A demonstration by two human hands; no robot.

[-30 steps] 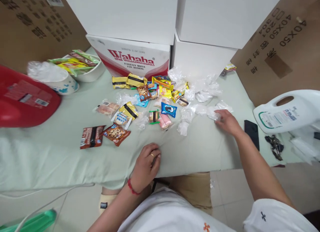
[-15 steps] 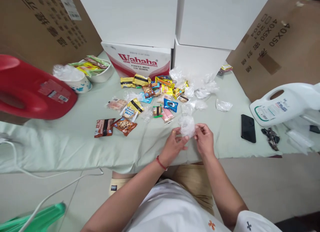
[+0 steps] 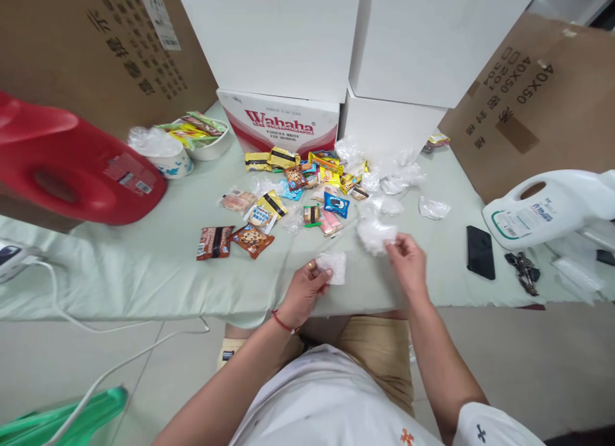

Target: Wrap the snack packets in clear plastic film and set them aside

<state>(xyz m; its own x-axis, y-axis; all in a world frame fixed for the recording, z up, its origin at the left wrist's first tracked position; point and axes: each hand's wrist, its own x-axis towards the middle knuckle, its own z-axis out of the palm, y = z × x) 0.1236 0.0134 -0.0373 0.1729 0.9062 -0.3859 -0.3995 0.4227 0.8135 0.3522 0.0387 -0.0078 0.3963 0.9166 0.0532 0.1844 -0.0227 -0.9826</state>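
Note:
My left hand (image 3: 300, 295) pinches a small, folded, clear plastic bag (image 3: 338, 268) between thumb and fingers, just above the table's front part. To its right, my right hand (image 3: 409, 261) has its fingertips closed on the edge of a crumpled clear plastic bag (image 3: 373, 235). That bag is close to the loose bags behind it, and I cannot tell whether they touch. Beyond the hands lie wrapped snacks: a blue packet (image 3: 336, 204), a pink one (image 3: 330, 223), a brown cookie packet (image 3: 252, 239) and a dark red-brown packet (image 3: 214, 242).
More clear bags (image 3: 398, 177) pile up before the white boxes (image 3: 394, 122). A red jug (image 3: 72, 164) stands left, near a paper cup (image 3: 170, 161) and a white bowl (image 3: 214, 150). Rightward are a phone (image 3: 480, 252), keys (image 3: 523, 273) and a white jug (image 3: 542, 209).
My hands have moved apart. The left drew back toward the left with the folded bag, while the right keeps the crumpled bag. The camera view has shifted slightly.

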